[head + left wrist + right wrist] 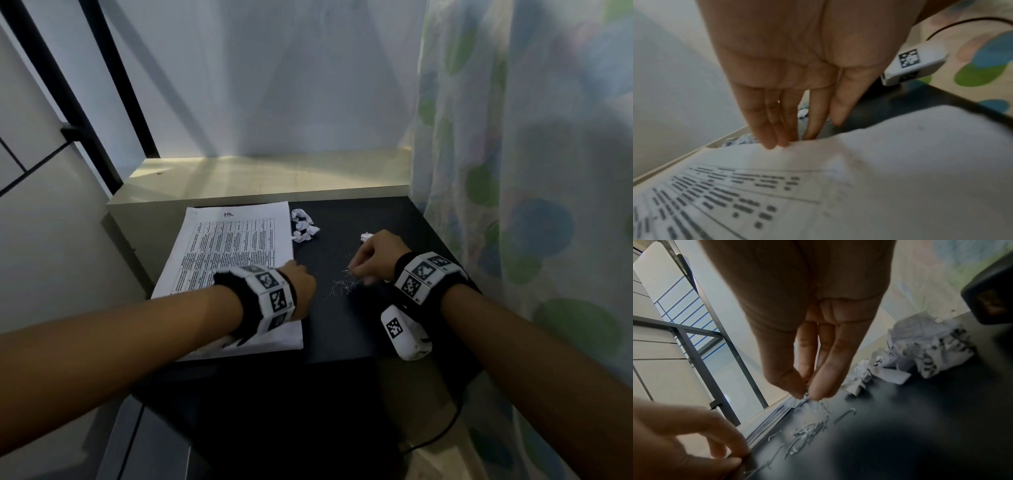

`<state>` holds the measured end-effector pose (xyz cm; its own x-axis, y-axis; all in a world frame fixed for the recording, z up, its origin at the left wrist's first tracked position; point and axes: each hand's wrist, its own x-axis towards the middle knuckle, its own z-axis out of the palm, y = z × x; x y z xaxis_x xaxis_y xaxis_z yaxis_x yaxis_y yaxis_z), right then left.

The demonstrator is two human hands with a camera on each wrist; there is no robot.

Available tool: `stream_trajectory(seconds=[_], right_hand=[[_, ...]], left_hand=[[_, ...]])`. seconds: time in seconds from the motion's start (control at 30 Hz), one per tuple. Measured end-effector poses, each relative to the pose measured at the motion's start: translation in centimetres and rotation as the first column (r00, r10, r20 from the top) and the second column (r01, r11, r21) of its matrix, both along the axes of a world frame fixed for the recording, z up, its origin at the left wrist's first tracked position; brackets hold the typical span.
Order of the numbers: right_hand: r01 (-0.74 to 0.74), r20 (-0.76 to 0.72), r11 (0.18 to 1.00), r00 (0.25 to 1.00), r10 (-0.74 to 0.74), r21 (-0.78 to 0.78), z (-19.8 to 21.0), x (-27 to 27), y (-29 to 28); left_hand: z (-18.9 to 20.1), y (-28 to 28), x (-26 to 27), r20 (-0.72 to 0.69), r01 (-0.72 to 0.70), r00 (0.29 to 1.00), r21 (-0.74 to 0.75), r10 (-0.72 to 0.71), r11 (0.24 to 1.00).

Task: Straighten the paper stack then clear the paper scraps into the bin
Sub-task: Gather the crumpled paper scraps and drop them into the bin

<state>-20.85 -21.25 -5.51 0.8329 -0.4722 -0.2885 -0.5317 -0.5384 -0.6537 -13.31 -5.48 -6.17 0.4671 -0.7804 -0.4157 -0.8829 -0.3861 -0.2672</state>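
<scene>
A printed paper stack (233, 246) (859, 186) (772, 417) lies on the left of the black table (342, 329). My left hand (305, 274) (805, 134) (731, 456) has straight fingers touching the stack's right edge. Crumpled paper scraps (303, 226) (920, 353) (742, 139) lie beside the stack's far right corner. A smaller scrap (366, 236) sits just beyond my right hand. Loose metal staples (342, 286) (809, 430) are strewn mid-table. My right hand (352, 272) (807, 394) pinches a few staples between thumb and fingertips just above that pile.
A pale ledge (260, 178) runs behind the table. A spotted curtain (513, 171) hangs close on the right, and a black metal frame (102, 120) stands at the left. A black cable (445, 428) trails off the table's front right.
</scene>
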Motion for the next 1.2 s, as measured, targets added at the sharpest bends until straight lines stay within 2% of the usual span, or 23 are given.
stream_trajectory(seconds=[0.13, 0.27, 0.4, 0.5, 0.67, 0.8, 0.87, 1.0, 1.2], right_hand=[[0.02, -0.017, 1.0, 1.0, -0.02, -0.011, -0.1, -0.1, 0.3], [0.037, -0.034, 0.999, 0.999, -0.038, -0.028, 0.1, -0.6, 0.5], [0.038, -0.033, 0.997, 0.999, -0.04, -0.066, 0.6, -1.3, 0.3], [0.036, -0.036, 0.995, 0.999, -0.04, -0.089, 1.0, -1.7, 0.1], [0.053, -0.023, 0.994, 0.998, -0.055, -0.097, 1.2, -2.0, 0.0], [0.05, -0.019, 0.993, 0.998, -0.052, -0.11, 1.2, -2.0, 0.1], [0.051, -0.027, 0.993, 0.998, -0.054, -0.108, 1.3, -2.1, 0.0], [0.055, -0.031, 0.992, 0.998, -0.059, -0.113, 1.1, -2.0, -0.1], [0.073, -0.03, 0.993, 0.997, -0.076, -0.09, 1.0, -2.0, 0.4]], left_hand=[[-1.8, 1.2, -1.9, 0.052, -0.047, 0.997, -0.108, 0.053, 0.993], [-2.4, 0.5, -2.8, 0.009, -0.047, 0.999, -0.234, 0.05, 0.971], [-1.7, -1.0, -2.4, -0.048, -0.125, 0.992, -0.296, 0.116, 0.947], [-0.2, -2.1, -0.8, -0.105, -0.155, 0.986, -0.287, 0.13, 0.945], [0.9, -3.3, 1.1, -0.212, -0.302, 0.947, -0.325, 0.242, 0.896], [1.1, -3.9, 1.4, -0.328, -0.353, 0.916, -0.378, 0.233, 0.856], [1.3, -4.2, 1.7, -0.331, -0.356, 0.914, -0.383, 0.234, 0.852], [0.7, -3.4, 1.9, -0.236, -0.363, 0.925, -0.32, 0.297, 0.875], [-0.4, -3.6, 0.0, -0.268, -0.301, 0.936, -0.281, 0.227, 0.911]])
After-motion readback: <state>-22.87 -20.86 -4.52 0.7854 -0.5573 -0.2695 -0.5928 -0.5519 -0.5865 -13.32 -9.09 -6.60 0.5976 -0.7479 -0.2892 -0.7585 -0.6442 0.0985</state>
